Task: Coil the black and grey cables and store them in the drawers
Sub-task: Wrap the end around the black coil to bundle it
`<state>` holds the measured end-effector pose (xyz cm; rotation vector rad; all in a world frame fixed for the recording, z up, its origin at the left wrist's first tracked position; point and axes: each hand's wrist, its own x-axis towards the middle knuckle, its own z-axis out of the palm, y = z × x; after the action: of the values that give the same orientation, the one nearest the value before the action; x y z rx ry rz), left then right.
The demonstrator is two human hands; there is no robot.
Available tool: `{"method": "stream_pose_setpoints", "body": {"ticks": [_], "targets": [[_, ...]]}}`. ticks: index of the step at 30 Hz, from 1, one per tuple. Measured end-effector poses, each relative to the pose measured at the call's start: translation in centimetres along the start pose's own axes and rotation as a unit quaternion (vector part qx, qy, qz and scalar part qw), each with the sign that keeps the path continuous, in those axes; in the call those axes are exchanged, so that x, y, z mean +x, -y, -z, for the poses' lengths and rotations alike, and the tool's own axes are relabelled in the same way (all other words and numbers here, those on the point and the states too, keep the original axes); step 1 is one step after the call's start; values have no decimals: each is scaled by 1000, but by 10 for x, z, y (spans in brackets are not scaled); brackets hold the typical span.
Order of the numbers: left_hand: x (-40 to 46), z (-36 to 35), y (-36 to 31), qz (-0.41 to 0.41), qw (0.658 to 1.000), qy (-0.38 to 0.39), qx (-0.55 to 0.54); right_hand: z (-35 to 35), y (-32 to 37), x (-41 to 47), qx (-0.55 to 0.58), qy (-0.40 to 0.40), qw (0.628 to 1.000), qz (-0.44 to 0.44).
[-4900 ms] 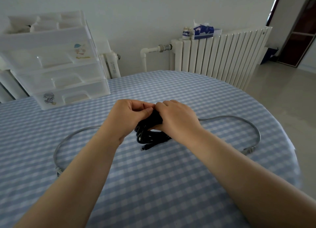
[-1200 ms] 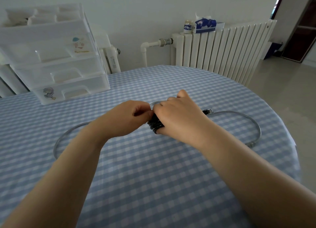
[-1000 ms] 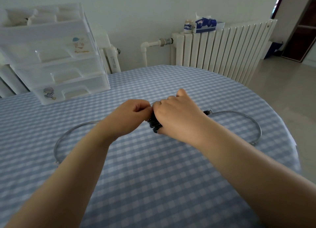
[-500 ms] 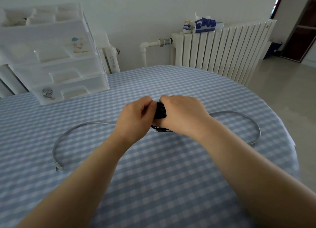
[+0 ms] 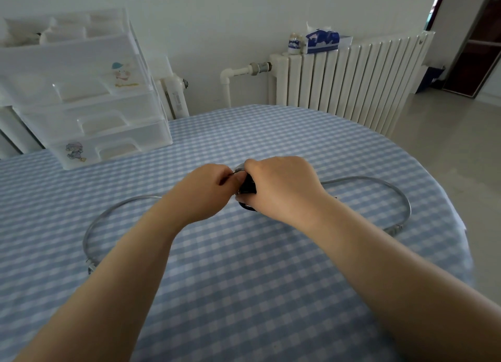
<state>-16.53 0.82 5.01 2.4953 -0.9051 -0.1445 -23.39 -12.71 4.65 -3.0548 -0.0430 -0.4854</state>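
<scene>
Both hands meet over the mid table, which has a blue/white check cloth. Right hand is curled round the black cable, a tight bundle, mostly hidden by the fingers; only a dark bit shows between the 2 hands, plus a loop edge peeking out below at the hand's lower side. Left hand is closed too, thumb & fingertips pinched at the bundle's left side, touching the right hand's knuckles; looks like it nips a thin strand there, but can't tell for sure what exactly it has. Bundle is held just above the cloth, or touching it, can't say which. Grey cable lies loose on the table, uncoiled: one long arc w/ its middle passing behind the hands. Right part sweeps out toward the table's right edge & curls back to a plug end near the right forearm. Left part bows out to the left & ends in a plug beside the left forearm. Drawers, a white translucent unit w/ cartoon stickers, stand at the table's far left corner, all shut, well apart from the hands. Behind the table, a white radiator against the wall, w/ a tissue box on top.
</scene>
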Motion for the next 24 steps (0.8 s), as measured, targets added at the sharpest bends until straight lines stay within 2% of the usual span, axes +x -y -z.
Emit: {"method": "stream_pose_setpoints", "body": {"ticks": [3, 5, 10, 13, 18, 21, 24], "targets": [[-2, 4, 6, 58, 982, 66, -166, -1, 3, 0, -17, -6, 999, 27], [-3, 6, 8, 60, 977, 85, -186, -1, 5, 1, -30, -10, 999, 41], [-1, 4, 5, -12, 998, 39, -51, 0, 4, 4, -52, -1, 997, 48], [-1, 1, 9, -60, 998, 4, -7, 11, 0, 7, -55, 34, 997, 49], [-4, -6, 5, -161, 983, -50, 74, 40, -10, 13, 0, 175, 984, 39], [-5, -11, 2, -220, 968, -79, 95, 51, -20, 18, 86, 279, 956, 17], [-7, -13, -2, -286, 945, -122, 105, 56, -31, 22, 138, 327, 935, 22]]}}
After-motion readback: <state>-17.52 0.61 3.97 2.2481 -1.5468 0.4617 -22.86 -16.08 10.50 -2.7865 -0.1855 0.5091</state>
